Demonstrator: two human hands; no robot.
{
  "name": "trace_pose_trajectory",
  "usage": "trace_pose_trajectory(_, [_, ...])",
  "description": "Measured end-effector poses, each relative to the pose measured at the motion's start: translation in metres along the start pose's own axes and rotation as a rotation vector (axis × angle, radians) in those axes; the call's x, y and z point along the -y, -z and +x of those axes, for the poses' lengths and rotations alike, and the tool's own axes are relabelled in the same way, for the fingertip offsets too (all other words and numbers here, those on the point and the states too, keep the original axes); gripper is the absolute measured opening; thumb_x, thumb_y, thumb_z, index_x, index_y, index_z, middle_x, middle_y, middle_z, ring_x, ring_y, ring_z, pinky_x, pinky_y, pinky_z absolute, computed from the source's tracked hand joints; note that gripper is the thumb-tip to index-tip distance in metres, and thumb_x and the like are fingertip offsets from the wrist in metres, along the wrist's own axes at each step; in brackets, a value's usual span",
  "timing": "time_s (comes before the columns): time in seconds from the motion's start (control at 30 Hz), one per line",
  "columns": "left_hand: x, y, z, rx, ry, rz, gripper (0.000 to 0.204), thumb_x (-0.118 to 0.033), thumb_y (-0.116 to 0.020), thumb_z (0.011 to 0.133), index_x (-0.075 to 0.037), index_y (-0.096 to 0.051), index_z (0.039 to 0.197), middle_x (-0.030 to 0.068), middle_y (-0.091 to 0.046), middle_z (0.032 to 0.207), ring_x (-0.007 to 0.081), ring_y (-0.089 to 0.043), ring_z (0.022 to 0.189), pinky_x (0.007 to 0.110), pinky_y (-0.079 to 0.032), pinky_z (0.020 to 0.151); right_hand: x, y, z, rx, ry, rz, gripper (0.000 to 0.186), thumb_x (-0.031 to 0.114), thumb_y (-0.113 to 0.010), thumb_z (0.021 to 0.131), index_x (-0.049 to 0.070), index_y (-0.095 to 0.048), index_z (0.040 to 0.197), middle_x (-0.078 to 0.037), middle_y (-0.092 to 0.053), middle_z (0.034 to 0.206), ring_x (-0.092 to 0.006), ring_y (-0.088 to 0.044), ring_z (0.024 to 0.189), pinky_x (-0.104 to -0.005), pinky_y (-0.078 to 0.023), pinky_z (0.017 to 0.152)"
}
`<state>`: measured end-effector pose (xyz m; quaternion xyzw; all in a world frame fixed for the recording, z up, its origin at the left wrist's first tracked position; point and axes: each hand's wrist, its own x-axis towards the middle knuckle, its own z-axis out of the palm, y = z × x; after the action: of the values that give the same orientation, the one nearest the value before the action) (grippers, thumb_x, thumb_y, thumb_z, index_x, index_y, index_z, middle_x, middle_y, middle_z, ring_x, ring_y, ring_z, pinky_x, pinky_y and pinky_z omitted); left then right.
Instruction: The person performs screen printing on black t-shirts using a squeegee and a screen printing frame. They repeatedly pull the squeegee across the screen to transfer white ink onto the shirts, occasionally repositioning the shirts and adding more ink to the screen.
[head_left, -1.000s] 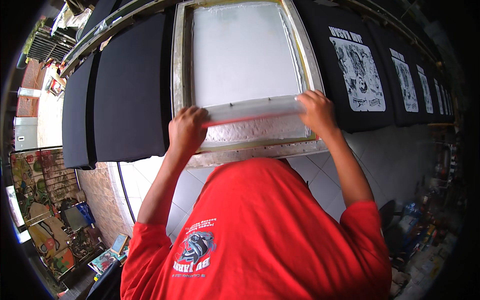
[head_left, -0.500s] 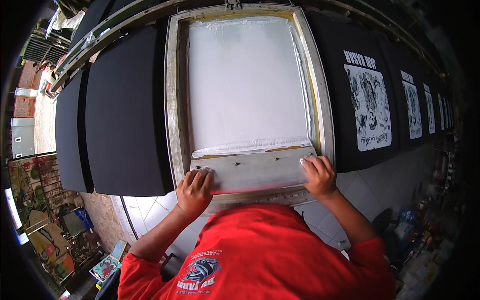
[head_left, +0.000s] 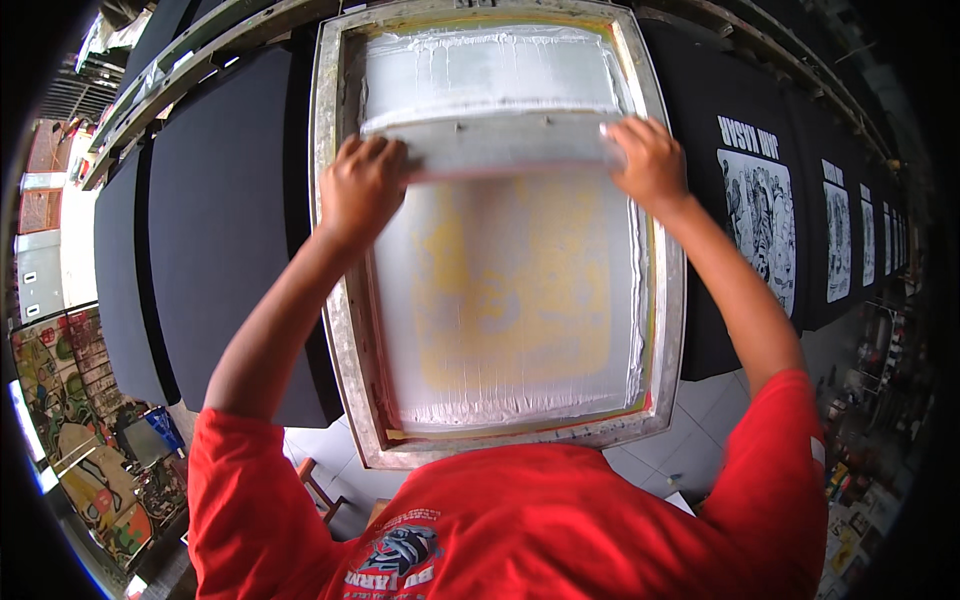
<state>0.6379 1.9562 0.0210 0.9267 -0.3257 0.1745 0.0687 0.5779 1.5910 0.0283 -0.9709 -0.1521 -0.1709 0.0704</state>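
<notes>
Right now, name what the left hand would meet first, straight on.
Likely the silvery rectangular frame's far bar, past the flat grey squeegee the left hand holds; depth is unclear, so white-coated mesh could come first.

squeegee: smooth metal | frame: worn metal | panel: matt cloth

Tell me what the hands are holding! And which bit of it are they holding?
A wide grey squeegee. The left hand grips its left end and the right hand grips its right end.
</notes>
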Motion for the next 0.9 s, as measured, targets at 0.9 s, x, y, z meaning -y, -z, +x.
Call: trace_pose_trajectory(0.9, [-0.157,0.188,-0.255,0.282,0.12,-0.303,0.022,-0.003,-0.068,0.063,-0.009,-0.067,0.084,0.0041,-0.068,0.085,0.0263,-0.067,0.083,0.036,-0.056,0.069,0.187,0.166,-0.256,0.262,-0.117,0.221,0.027,0.005,-0.067,0.064,0.008,-0.067,0.091,-0.004,-0.064,0.087,-0.0263,-0.063,0.082,-0.039,-0.054,0.07])
